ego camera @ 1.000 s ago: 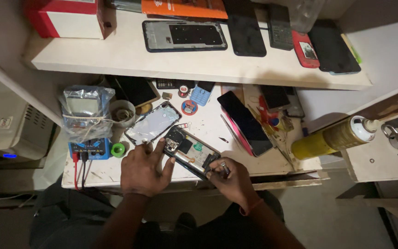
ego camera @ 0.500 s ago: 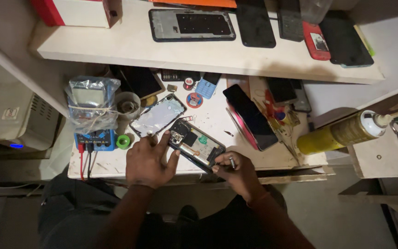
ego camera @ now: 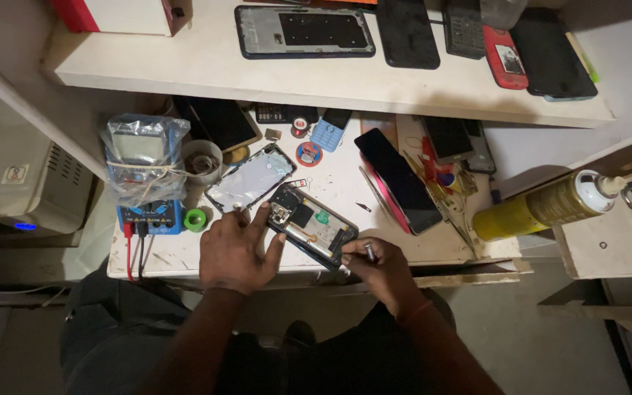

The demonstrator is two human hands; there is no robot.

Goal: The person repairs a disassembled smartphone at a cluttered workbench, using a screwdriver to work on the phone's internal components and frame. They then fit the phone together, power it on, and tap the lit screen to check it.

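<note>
An opened phone (ego camera: 314,225) with its back off lies tilted on the white workbench (ego camera: 334,186), its circuit board and parts showing. My left hand (ego camera: 237,249) rests flat on the bench at the phone's left end, fingers pressing its edge. My right hand (ego camera: 378,267) grips a thin metal screwdriver (ego camera: 369,253) at the phone's lower right corner. A detached phone panel (ego camera: 250,178) lies just above my left hand.
A plastic-wrapped multimeter (ego camera: 145,172) with red and black leads sits left, beside a tape roll (ego camera: 202,159) and green reel (ego camera: 194,219). A dark phone on pink (ego camera: 398,181) and a yellow spray can (ego camera: 543,206) lie right. The upper shelf (ego camera: 206,66) holds several phones.
The view has shifted slightly. My right hand has moved in closer to the phone's lower corner with the screwdriver; my left hand stays pressed at the phone's left end.
</note>
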